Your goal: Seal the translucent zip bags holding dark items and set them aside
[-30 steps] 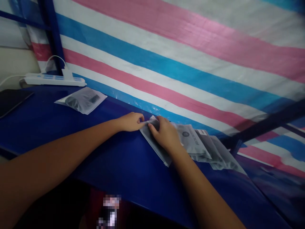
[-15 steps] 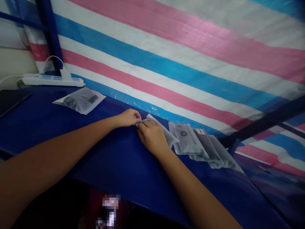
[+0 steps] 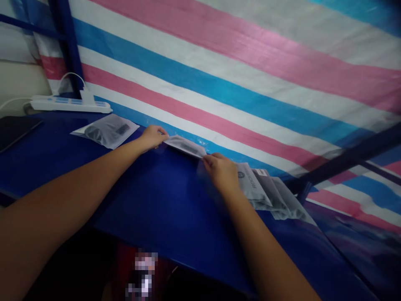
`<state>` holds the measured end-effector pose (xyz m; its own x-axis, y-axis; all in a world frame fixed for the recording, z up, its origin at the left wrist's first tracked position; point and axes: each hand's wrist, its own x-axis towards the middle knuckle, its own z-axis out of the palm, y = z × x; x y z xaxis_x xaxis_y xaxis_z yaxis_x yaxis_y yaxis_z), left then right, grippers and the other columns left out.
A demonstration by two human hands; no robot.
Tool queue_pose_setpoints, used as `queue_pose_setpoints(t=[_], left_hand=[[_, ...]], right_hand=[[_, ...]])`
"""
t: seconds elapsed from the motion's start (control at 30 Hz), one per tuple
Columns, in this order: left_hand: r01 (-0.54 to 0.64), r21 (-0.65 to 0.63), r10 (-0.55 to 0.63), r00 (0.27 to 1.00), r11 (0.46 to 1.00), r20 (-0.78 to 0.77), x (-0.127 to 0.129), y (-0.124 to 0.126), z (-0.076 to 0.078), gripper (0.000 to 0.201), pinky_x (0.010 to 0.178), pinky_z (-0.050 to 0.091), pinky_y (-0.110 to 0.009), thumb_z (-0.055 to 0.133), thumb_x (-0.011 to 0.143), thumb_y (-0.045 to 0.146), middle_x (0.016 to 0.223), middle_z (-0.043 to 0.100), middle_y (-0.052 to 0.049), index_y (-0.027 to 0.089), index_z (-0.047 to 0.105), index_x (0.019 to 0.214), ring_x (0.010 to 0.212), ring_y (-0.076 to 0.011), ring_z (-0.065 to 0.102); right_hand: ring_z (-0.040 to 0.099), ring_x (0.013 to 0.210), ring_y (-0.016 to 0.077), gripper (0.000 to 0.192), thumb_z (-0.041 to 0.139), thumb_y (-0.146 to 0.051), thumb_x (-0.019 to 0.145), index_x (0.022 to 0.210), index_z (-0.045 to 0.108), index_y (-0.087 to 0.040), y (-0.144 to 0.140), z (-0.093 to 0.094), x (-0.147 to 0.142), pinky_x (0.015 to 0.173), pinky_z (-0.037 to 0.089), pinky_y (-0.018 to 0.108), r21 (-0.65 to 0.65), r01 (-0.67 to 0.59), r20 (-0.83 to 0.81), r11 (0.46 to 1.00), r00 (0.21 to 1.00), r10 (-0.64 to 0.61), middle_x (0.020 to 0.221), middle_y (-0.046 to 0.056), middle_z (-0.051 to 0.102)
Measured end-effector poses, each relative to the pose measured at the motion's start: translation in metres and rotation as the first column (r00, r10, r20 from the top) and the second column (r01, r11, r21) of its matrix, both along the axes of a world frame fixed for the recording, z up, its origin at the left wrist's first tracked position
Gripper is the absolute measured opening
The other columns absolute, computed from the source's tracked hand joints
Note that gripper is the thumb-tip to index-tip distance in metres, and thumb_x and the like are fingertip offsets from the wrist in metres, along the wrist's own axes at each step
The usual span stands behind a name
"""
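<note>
Grey plastic pouch (image 3: 185, 146) hangs stretched between the person's two hands, lifted just above the blue desk (image 3: 150, 209) close to its far edge, where the striped pink, white and blue tarp (image 3: 238, 79) rises behind it. Left hand (image 3: 152, 136) pinches the pouch's left end, fingers curled closed on it; right hand (image 3: 222, 172) grips the pouch's right end, fingers bent around the edge, though slight blur hides exactly how the fingertips meet. The pouch is tilted, its left end a little farther back than its right, and something dark shows inside it. Just to the right of the right hand, a row of overlapping grey pouches (image 3: 269, 192) lies flat on the desk along the far edge, the nearest one partly covered by that hand and bearing a round mark and lettering too small to read. Toward the far left corner of the desk lies a single pouch (image 3: 105, 130) with a dark item and a label inside, well apart from the held one. Behind it, at the far left edge, a white power strip (image 3: 70, 104) rests with a white plug and cable in it. A dark flat object (image 3: 14, 129) sits at the left edge of the desk.
</note>
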<state>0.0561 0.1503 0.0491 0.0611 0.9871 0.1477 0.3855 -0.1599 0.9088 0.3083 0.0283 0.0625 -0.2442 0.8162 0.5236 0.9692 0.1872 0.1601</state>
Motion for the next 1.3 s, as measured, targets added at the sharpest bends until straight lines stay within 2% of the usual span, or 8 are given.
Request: queue_pose_setpoints(t=[0.13, 0.23, 0.4, 0.53, 0.63, 0.67, 1.0, 1.3], left_hand=[[-0.073, 0.173, 0.110, 0.971, 0.982, -0.211, -0.006, 0.006, -0.003, 0.013, 0.058, 0.043, -0.031, 0.067, 0.080, 0.034, 0.061, 0.058, -0.001, 0.021, 0.064, 0.083, 0.056, -0.0168, 0.055], [-0.078, 0.342, 0.202, 0.917, 0.937, -0.344, -0.010, 0.011, -0.007, 0.012, 0.067, 0.045, -0.034, 0.064, 0.082, 0.034, 0.071, 0.065, -0.005, 0.022, 0.064, 0.080, 0.071, -0.0208, 0.061], [-0.003, 0.620, 0.268, 0.903, 0.785, -0.336, -0.003, 0.002, -0.005, 0.010, 0.084, 0.046, -0.037, 0.059, 0.087, 0.029, 0.096, 0.070, -0.008, 0.021, 0.064, 0.090, 0.093, -0.0224, 0.060], [0.252, 0.713, 0.044, 0.928, 0.654, -0.369, 0.026, -0.031, 0.001, 0.016, 0.092, 0.045, -0.038, 0.058, 0.087, 0.027, 0.103, 0.069, -0.006, 0.021, 0.064, 0.101, 0.102, -0.0223, 0.059], [0.493, 0.689, -0.167, 0.858, 0.531, -0.485, 0.047, -0.055, -0.001, 0.020, 0.094, 0.045, -0.040, 0.058, 0.085, 0.021, 0.106, 0.069, -0.005, 0.022, 0.064, 0.104, 0.105, -0.0227, 0.060], [0.527, 0.676, -0.204, 0.841, 0.514, -0.501, 0.051, -0.059, -0.003, 0.019, 0.094, 0.045, -0.040, 0.058, 0.085, 0.020, 0.105, 0.070, -0.005, 0.022, 0.064, 0.103, 0.103, -0.0224, 0.061], [0.581, 0.626, -0.222, 0.800, 0.520, -0.558, 0.051, -0.059, -0.012, 0.012, 0.081, 0.046, -0.036, 0.058, 0.084, 0.019, 0.089, 0.070, -0.004, 0.020, 0.067, 0.091, 0.086, -0.0200, 0.062], [0.616, 0.643, -0.053, 0.740, 0.455, -0.671, 0.051, -0.055, -0.010, 0.014, 0.086, 0.042, -0.040, 0.055, 0.087, 0.024, 0.084, 0.068, -0.005, 0.020, 0.068, 0.084, 0.086, -0.0218, 0.061]], right_hand=[[0.068, 0.084, 0.0218, 0.024, 0.054, -0.028, 0.096, 0.104, 0.076, -0.022, 0.005, -0.002, 0.001, 0.070, 0.046, 0.031, -0.026, -0.072, -0.158, 0.997, 0.985, 0.067, 0.098, 0.009, 0.074], [0.070, 0.089, 0.0233, 0.025, 0.059, -0.025, 0.091, 0.110, 0.074, -0.019, 0.009, -0.006, 0.002, 0.079, 0.052, 0.033, 0.000, -0.109, -0.364, 0.994, 0.926, 0.102, 0.099, 0.010, 0.075], [0.072, 0.084, 0.0215, 0.021, 0.067, -0.027, 0.084, 0.102, 0.074, -0.018, 0.013, -0.009, 0.008, 0.078, 0.055, 0.033, 0.011, -0.104, -0.645, 0.995, 0.759, 0.087, 0.093, 0.008, 0.076], [0.070, 0.073, 0.0189, 0.016, 0.070, -0.035, 0.083, 0.086, 0.076, -0.021, 0.010, -0.009, 0.004, 0.067, 0.052, 0.029, 0.003, -0.154, -0.667, 0.988, 0.736, 0.116, 0.084, 0.005, 0.076], [0.067, 0.070, 0.0172, 0.015, 0.068, -0.034, 0.085, 0.082, 0.076, -0.022, 0.006, -0.008, -0.002, 0.062, 0.047, 0.027, 0.003, -0.220, -0.593, 0.975, 0.785, 0.179, 0.080, 0.003, 0.075], [0.067, 0.070, 0.0168, 0.014, 0.067, -0.033, 0.086, 0.083, 0.076, -0.023, 0.005, -0.007, -0.004, 0.062, 0.047, 0.027, 0.002, -0.244, -0.570, 0.970, 0.797, 0.201, 0.080, 0.002, 0.075], [0.068, 0.077, 0.0156, 0.015, 0.061, -0.021, 0.089, 0.088, 0.075, -0.024, 0.001, -0.005, -0.008, 0.069, 0.045, 0.026, -0.093, -0.406, -0.474, 0.909, 0.821, 0.318, 0.087, 0.000, 0.075], [0.062, 0.067, 0.0142, 0.013, 0.060, -0.026, 0.088, 0.081, 0.071, -0.023, 0.001, 0.001, -0.003, 0.061, 0.041, 0.026, -0.174, -0.322, -0.430, 0.931, 0.875, 0.223, 0.076, 0.000, 0.071]])
